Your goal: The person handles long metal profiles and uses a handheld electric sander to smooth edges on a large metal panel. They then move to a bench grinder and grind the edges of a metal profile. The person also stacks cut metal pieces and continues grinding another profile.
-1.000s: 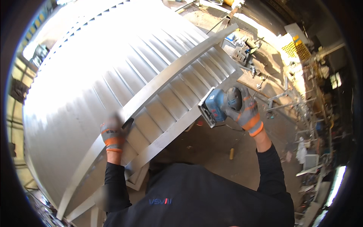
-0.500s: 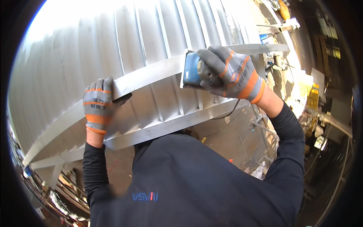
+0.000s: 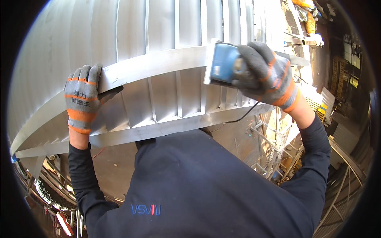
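My right hand (image 3: 268, 75), in a grey and orange work glove, is wrapped round a blue electric sander (image 3: 224, 61) with a flat rectangular pad. The sander's pad is tilted upright against the curved metal rail (image 3: 158, 60), toward its right part; the hand is slightly blurred. Further left, my left hand (image 3: 82, 97), gloved alike, grips the same rail. Its fingers lie over the upper edge and the thumb shows below. Beyond the rail rises a large silver ribbed metal panel (image 3: 131, 31).
A lower metal rail (image 3: 170, 126) runs just in front of my body. The black cord (image 3: 243, 116) hangs below the sander. Metal frames (image 3: 274, 146) stand on the floor at the right, with yellow crates (image 3: 323, 109) farther off. Bars and loose stock (image 3: 49, 194) lie at the lower left.
My right hand and the sander have shifted right in the picture. The left hand appears farther left and lower, still on the rail. The whole view has also shifted somewhat.
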`<state>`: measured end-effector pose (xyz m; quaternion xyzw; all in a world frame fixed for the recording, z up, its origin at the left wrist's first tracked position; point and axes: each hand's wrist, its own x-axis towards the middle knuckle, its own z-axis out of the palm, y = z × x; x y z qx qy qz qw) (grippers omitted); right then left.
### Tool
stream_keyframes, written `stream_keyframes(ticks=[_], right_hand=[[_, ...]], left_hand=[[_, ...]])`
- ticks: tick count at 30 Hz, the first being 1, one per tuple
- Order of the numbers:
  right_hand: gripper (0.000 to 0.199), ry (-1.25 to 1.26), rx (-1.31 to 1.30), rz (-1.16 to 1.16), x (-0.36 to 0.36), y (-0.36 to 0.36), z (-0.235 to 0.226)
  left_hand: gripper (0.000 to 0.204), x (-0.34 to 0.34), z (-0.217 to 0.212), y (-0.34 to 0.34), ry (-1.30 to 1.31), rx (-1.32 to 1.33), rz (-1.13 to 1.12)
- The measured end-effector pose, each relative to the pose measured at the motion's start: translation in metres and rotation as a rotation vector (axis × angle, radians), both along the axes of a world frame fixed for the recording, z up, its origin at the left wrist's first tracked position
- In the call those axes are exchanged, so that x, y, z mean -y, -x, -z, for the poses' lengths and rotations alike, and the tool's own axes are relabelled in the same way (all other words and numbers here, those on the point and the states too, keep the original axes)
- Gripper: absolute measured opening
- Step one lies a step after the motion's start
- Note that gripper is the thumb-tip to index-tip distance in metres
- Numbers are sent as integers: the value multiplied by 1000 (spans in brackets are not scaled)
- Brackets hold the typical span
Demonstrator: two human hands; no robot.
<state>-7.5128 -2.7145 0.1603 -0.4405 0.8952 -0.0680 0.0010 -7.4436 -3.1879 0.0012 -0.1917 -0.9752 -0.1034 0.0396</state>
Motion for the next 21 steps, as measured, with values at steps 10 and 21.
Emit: stream_keyframes(ticks=[10, 21], right_hand=[[81, 3, 10, -10, -15, 11, -3], [71, -81, 135, -5, -10, -2, -6]], left_hand=[[78, 0, 1, 2, -39, -151, 65], [73, 0, -14, 12, -49, 48, 80]])
